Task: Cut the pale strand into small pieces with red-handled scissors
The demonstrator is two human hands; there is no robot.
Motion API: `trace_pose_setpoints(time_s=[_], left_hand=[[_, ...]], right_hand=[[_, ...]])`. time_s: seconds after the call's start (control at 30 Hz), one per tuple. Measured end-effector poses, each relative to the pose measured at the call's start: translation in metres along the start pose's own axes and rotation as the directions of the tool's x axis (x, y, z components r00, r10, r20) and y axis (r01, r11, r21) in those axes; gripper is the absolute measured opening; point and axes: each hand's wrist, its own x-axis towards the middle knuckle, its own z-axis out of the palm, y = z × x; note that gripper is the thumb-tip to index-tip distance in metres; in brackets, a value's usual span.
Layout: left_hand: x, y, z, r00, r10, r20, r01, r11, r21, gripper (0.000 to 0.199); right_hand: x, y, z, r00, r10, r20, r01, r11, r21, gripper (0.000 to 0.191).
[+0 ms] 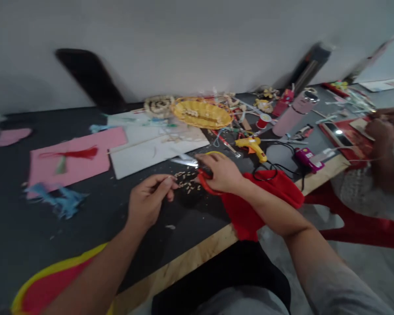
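My right hand point(225, 173) is closed around scissors point(206, 180) with orange-red handles, their shiny blades tilted up and to the left. Thumb and fingertips meet in a pinch on my left hand point(148, 199); what sits between them, if anything, is too small to make out. Between the two hands, many small pale bits point(188, 189) lie scattered on the dark tabletop point(187, 218). Red cloth point(262, 194) lies under my right wrist and hangs over the table's edge.
A yellow basket point(202, 114), a yellow glue gun point(254, 146) and a pink bottle point(295, 111) stand or lie beyond my hands. Tassels rest on and beside pink paper point(70, 168) at left, near white sheets point(151, 153). At far right, a co-worker's hands point(385, 124) are busy.
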Motion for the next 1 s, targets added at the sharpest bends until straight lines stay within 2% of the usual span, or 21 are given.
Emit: trace_pose_setpoints(time_s=[0.07, 0.23, 0.47, 0.67, 0.7, 0.8, 0.9, 1.0], left_hand=[[0.001, -0.001, -0.001, 0.999, -0.037, -0.001, 0.037, 0.994, -0.105, 0.019], [0.004, -0.004, -0.005, 0.997, -0.012, -0.079, -0.003, 0.983, -0.183, 0.016], [0.004, -0.004, -0.004, 0.997, 0.034, -0.064, -0.041, 0.993, -0.109, 0.018], [0.004, -0.004, -0.004, 0.998, 0.031, -0.048, -0.034, 0.997, -0.068, 0.018], [0.004, -0.003, -0.004, 0.998, 0.032, -0.047, -0.035, 0.997, -0.073, 0.017], [0.005, -0.001, -0.004, 0.998, 0.037, -0.048, -0.041, 0.996, -0.085, 0.016], [0.006, -0.001, -0.004, 0.998, 0.038, -0.054, -0.042, 0.996, -0.08, 0.017], [0.006, -0.002, -0.005, 0.997, 0.038, -0.066, -0.043, 0.996, -0.073, 0.017]], right_hand=[[0.004, 0.011, 0.002, 0.998, 0.053, -0.015, -0.053, 0.999, -0.004, 0.057], [0.006, 0.03, 0.002, 0.981, 0.188, 0.041, -0.183, 0.977, -0.109, 0.055], [0.005, 0.036, -0.011, 0.967, 0.249, 0.048, -0.225, 0.93, -0.292, 0.047], [0.004, 0.032, -0.028, 0.953, 0.275, 0.13, -0.213, 0.908, -0.361, 0.029], [0.008, 0.031, -0.029, 0.959, 0.251, 0.135, -0.19, 0.915, -0.355, 0.026], [0.034, 0.026, -0.027, 0.988, 0.007, 0.155, 0.034, 0.965, -0.259, 0.028], [0.072, 0.025, -0.012, 0.987, -0.027, 0.16, 0.067, 0.966, -0.251, 0.033], [0.106, 0.025, 0.008, 0.986, -0.012, 0.168, 0.059, 0.959, -0.277, 0.038]])
